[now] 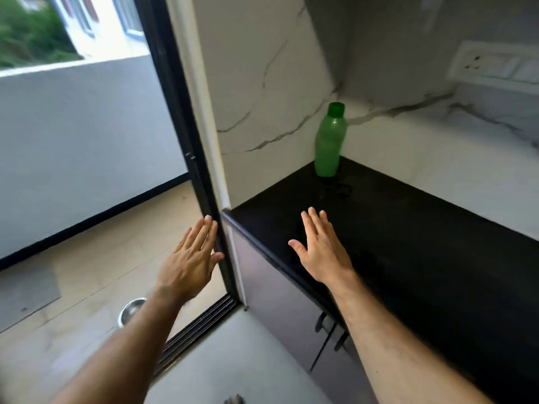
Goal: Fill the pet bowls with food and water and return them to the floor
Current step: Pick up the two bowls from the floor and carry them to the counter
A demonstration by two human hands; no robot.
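**Both hands empty, bowl on the floor, bottle in the corner**

Head view: the person is standing at a black stone countertop [408,243] beside a black-framed sliding door [175,118]. The left hand [191,260] is reaching forward with straight fingers, its fingertips lying against the door frame; it is holding nothing. The right hand [320,247] is hovering flat over the countertop, fingers spread and straight, also empty.

The round shiny steel pet bowl [131,312] is sitting on the beige tiled floor [73,287] just outside the door track, below and behind the left forearm, which is partly covering it. The green plastic water bottle with a green screw cap [329,141] is standing upright in the far corner of the countertop against the white marbled wall [262,83], ahead of the right hand and well apart from it.

The step in hand appears to be fetching: most likely bending for the bowl with the left hand, gripping its rim and carrying it level to the counter, while the right is going for the bottle.
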